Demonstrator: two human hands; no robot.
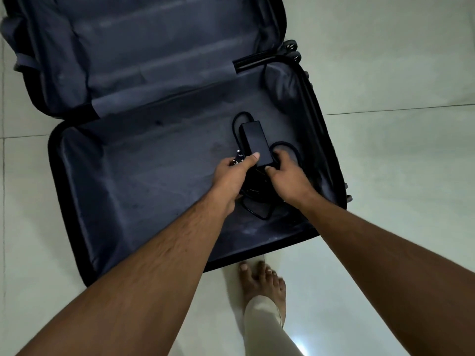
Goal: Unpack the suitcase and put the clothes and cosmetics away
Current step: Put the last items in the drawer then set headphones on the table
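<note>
- Lifting looks under way: the left hand [232,170] pinches the power adapter [254,142] with its thumb on top, the plug [58,157] beside its knuckles.
- The right hand [288,176] curls round the adapter's near end and cable [288,147].
- All sit right of centre in the open suitcase [123,181].
- Risk, I judge: loose cable loops slipping free and snagging the lining as it rises.

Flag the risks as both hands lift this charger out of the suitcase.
The cable hangs in loose loops under the power brick; it may snag or slip free. The left hand holds the plug with bare prongs out, which could scrape the suitcase lining. The right hand grips only the brick's end, so it may tip.
</note>
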